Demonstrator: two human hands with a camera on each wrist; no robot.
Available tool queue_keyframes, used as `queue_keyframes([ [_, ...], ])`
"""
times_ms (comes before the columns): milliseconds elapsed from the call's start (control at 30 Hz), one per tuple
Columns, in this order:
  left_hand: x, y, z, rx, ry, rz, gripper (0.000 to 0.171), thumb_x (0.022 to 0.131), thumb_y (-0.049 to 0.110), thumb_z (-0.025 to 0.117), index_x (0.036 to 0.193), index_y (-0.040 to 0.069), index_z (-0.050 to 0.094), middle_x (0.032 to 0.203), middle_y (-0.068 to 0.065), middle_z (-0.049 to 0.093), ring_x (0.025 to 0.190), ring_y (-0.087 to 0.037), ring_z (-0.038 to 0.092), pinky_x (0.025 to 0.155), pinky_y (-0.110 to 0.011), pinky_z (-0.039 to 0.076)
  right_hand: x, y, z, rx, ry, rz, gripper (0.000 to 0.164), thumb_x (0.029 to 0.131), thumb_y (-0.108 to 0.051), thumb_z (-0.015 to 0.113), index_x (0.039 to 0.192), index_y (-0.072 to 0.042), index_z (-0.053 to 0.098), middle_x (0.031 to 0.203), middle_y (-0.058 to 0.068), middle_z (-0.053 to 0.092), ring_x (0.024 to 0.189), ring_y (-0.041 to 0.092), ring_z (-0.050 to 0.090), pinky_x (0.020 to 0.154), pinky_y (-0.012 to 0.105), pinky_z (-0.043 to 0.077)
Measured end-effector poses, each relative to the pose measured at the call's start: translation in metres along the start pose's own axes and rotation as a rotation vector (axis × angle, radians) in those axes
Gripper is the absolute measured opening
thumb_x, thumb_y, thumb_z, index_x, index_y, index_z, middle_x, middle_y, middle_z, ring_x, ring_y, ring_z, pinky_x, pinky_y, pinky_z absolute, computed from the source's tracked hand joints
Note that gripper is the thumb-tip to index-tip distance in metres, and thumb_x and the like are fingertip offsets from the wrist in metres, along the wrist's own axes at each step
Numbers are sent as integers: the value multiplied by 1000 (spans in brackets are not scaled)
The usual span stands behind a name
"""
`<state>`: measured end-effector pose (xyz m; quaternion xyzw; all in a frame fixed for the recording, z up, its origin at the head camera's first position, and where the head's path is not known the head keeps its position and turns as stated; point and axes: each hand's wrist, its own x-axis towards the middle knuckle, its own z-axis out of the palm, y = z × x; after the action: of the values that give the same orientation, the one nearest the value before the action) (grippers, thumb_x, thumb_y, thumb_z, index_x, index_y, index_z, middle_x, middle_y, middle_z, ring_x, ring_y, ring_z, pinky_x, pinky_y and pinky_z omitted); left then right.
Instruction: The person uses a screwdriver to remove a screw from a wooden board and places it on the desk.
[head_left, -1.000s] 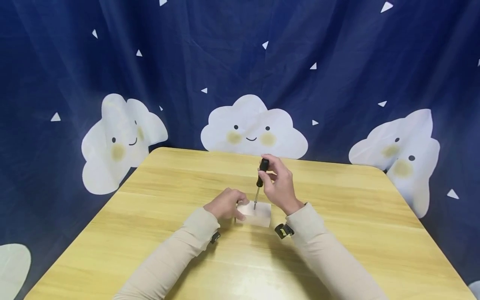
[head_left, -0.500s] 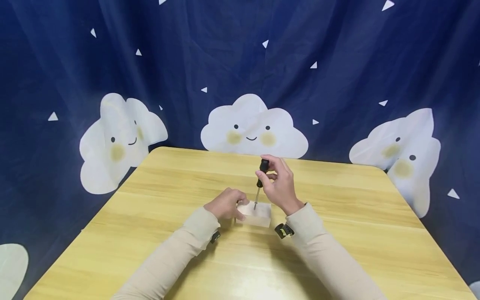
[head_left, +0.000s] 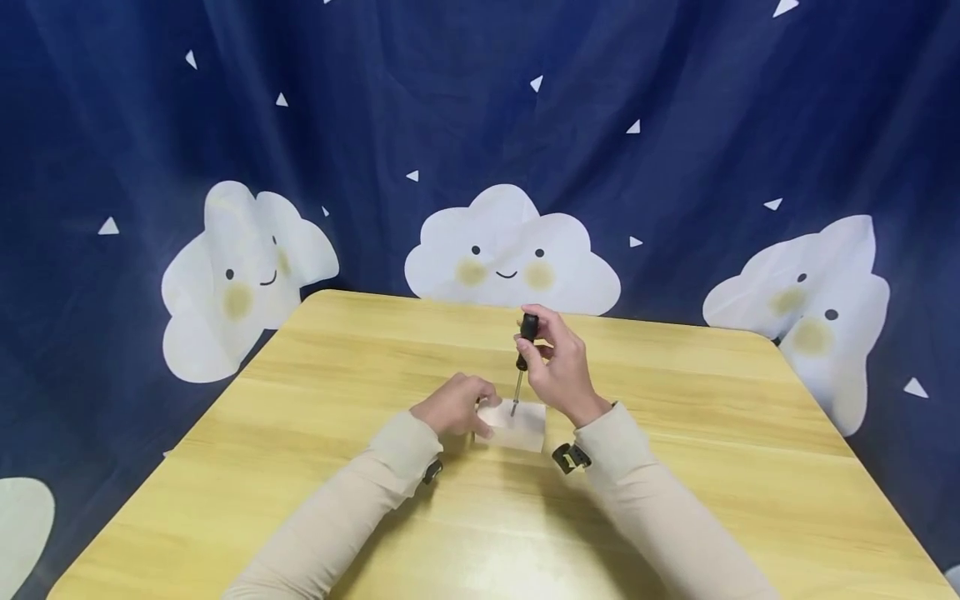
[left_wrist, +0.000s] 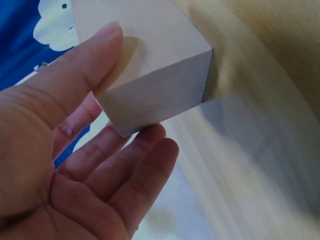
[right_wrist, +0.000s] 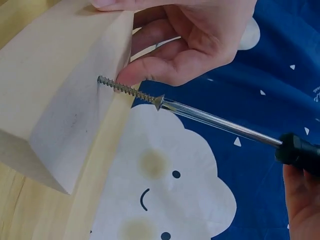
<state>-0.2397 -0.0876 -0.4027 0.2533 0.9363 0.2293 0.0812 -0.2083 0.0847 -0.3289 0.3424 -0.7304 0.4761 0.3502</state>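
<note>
A pale wooden block [head_left: 525,433] lies on the table, its left end between the thumb and fingers of my left hand [head_left: 456,406]. In the left wrist view the thumb presses one face of the block [left_wrist: 160,90], with fingertips against another side. My right hand [head_left: 561,367] grips the black handle of a screwdriver [head_left: 528,329], thumb and fingers round it. Seen from the right wrist, the screwdriver's metal shaft [right_wrist: 225,122] meets the head of a threaded screw [right_wrist: 127,90]. The screw's tip is at the block's upper face, most of its thread exposed.
The table [head_left: 337,500] is wood-grained with rounded far corners. Behind it hangs a dark blue curtain [head_left: 360,100] printed with white clouds and triangles. Each wrist carries a small black device [head_left: 572,457], close to the table.
The whole head view has shifted slightly. Both hands, the block and the screwdriver keep nearly the same places; the right thumb has moved a little on the handle.
</note>
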Motion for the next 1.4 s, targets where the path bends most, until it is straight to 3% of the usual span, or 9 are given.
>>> queue_keyframes([
  [267,-2,-1,1,1,-9,-6,43,66,17,89,103,9,71,109,-4,70,100,-18,62,92,-33,49,-3,3,1,-36,34,39,45,73,14,77,112,13,55,88,26,54,73,37,59,53,39,57],
  [500,0,0,0,-2,-2,-7,43,67,17,89,105,9,71,109,-4,70,97,-18,62,90,-32,50,-1,5,-4,139,-92,83,39,84,23,56,121,13,47,105,31,61,85,42,66,67,46,58],
  [633,0,1,0,5,-3,-9,43,68,18,89,105,9,71,111,-4,70,100,-19,62,92,-33,49,-3,4,-4,95,-37,69,43,78,18,69,117,14,51,100,28,59,81,39,63,63,44,58],
  [733,1,2,-1,7,-1,-9,42,67,18,89,104,9,71,111,-5,69,100,-20,62,92,-33,49,-7,18,-1,66,12,61,46,76,15,74,117,10,54,95,24,57,78,34,62,60,39,58],
  [900,0,2,-2,2,-12,-22,42,67,18,89,104,9,71,111,-4,69,99,-19,62,92,-34,49,-14,41,3,162,-54,67,43,88,17,59,127,3,49,106,23,62,84,32,68,69,32,59],
  [967,-1,2,-1,-2,-12,-22,43,67,18,89,105,8,71,111,-5,69,100,-19,62,92,-34,49,-14,39,3,169,-65,49,44,86,18,59,128,4,49,109,25,61,86,34,68,71,33,58],
  [1133,-1,2,0,8,-13,-18,44,67,18,89,106,8,71,112,-5,69,106,-23,62,95,-35,49,-10,20,2,85,-3,-13,49,73,20,72,118,11,54,101,29,56,77,37,61,61,36,59],
  [1233,-1,1,1,15,-12,-12,44,67,18,89,105,8,71,112,-5,69,106,-22,62,94,-34,49,-7,8,1,71,-2,-14,46,76,23,68,118,15,51,97,31,57,74,40,62,59,40,58],
  [1400,0,2,0,12,-5,-4,45,66,18,89,106,7,71,111,-5,70,100,-20,63,90,-33,50,-6,6,-1,79,-49,-31,44,81,25,59,122,19,44,105,35,61,79,44,66,62,46,58],
])
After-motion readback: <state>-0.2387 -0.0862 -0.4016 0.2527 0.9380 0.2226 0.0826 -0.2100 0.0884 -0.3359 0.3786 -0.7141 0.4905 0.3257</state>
